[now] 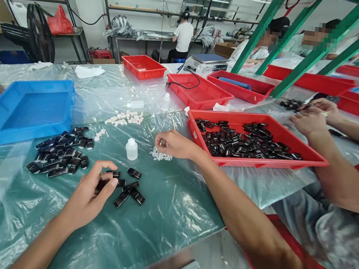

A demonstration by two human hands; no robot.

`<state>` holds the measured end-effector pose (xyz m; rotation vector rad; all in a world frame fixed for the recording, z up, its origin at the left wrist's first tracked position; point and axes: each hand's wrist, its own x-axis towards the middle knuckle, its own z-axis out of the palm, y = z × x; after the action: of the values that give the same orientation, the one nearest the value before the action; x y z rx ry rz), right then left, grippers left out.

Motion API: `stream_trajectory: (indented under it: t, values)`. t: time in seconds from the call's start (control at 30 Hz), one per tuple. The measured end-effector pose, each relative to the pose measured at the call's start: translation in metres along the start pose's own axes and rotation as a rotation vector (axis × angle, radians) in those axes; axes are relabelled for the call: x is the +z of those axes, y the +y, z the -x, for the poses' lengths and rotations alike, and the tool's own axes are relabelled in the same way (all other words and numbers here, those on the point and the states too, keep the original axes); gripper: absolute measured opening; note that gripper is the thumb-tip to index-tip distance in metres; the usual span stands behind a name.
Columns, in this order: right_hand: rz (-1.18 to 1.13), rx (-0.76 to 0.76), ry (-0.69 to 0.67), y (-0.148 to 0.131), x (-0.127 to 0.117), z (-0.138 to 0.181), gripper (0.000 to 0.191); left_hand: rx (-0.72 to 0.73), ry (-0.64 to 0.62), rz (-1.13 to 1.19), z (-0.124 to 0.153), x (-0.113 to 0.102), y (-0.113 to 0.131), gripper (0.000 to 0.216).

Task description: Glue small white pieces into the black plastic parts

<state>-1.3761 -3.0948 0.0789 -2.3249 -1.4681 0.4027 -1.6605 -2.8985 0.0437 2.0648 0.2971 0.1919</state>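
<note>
My left hand (88, 195) is curled over the green table with a small glossy black plastic piece (115, 173) between thumb and index finger. Several similar black pieces (132, 190) lie loose just right of it. A larger heap of black pieces (62, 153) sits beyond, to the left. My right hand (176, 145) has its fingertips pinched together over a small pile of tiny white parts (161, 155); what is in the pinch is too small to make out. Between the hands, farther back, stands a white squeeze bottle (132, 149).
A red tray (254, 161) full of black pieces stands right of my right hand. At left is a blue tray (44, 102). White pieces (125, 118) and another bottle (165, 101) lie farther back. A co-worker's hands (315, 116) handle black pieces at the right.
</note>
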Motion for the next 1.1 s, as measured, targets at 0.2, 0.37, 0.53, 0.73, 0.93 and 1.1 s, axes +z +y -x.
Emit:
stream_trajectory:
  t: [0.2, 0.37, 0.53, 0.73, 0.93, 1.1]
  values:
    - [-0.007, 0.065, 0.011, 0.003, 0.002, 0.000, 0.013, 0.005, -0.001, -0.012, 0.000, 0.001, 0.001, 0.039]
    - [-0.013, 0.047, 0.048, 0.007, 0.001, 0.001, 0.008, 0.016, 0.010, -0.043, 0.000, -0.001, 0.003, 0.037]
    - [-0.045, 0.031, 0.088, 0.011, 0.001, 0.001, 0.006, 0.006, 0.009, -0.048, 0.000, -0.001, 0.004, 0.037]
    - [-0.174, -0.142, 0.027, 0.002, -0.007, 0.004, 0.012, -0.015, -0.056, 0.043, 0.002, -0.002, 0.002, 0.040]
    - [-0.450, -0.567, -0.111, -0.045, 0.018, 0.021, 0.012, -0.036, -0.184, 0.250, 0.002, 0.001, 0.010, 0.031]
    - [-0.624, -0.696, -0.157, -0.072, 0.047, 0.034, 0.015, -0.029, -0.253, 0.334, 0.002, 0.005, 0.014, 0.028]
